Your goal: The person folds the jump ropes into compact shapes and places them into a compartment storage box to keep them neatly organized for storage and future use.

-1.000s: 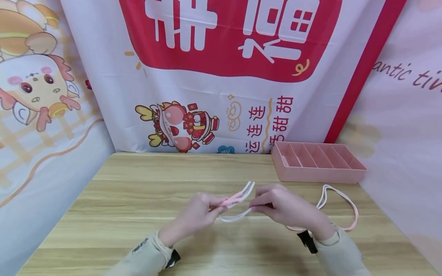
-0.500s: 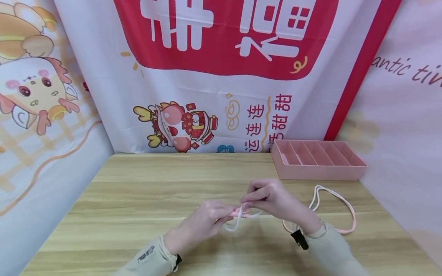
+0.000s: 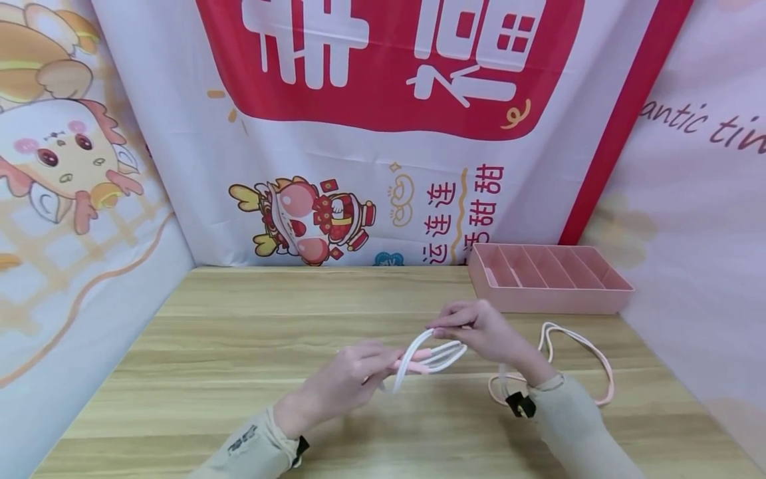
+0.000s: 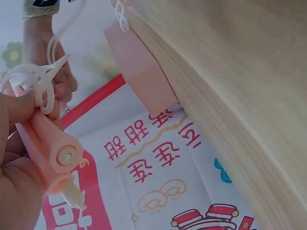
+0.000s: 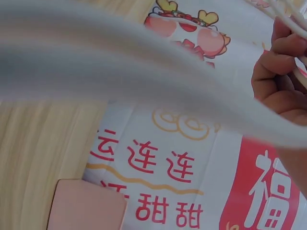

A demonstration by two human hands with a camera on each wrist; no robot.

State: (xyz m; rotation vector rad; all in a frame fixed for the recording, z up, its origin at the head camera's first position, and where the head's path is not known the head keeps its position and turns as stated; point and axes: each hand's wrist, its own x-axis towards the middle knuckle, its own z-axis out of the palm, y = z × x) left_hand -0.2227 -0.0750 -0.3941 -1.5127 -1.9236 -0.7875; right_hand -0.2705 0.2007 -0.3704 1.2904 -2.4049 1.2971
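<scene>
In the head view my left hand [image 3: 341, 376] holds the pink ends of a white-and-pink cord [image 3: 445, 356] above the middle of the table. Its white part bends in several loops to the right of the fingers. Between thumb and forefinger, my right hand [image 3: 481, 332] pinches the top of one raised white loop. The left wrist view shows two pink faceted plug-like ends [image 4: 53, 148] gripped side by side, a pale tip sticking out of one. White cord [image 4: 45, 91] is wound near the thumb there. A blurred white strand [image 5: 144, 72] crosses the right wrist view.
A second pink-and-white cord [image 3: 609, 372] lies looped on the table [image 3: 239, 326], partly behind the right forearm. At the back right stands a pink box [image 3: 556, 299] with several compartments. Printed cloth [image 3: 335, 146] hangs along the table's back edge.
My right hand has risen a little, drawing a white loop up over the pink ends. The left hand keeps its hold and stays nearly in place. The box and second cord are still.
</scene>
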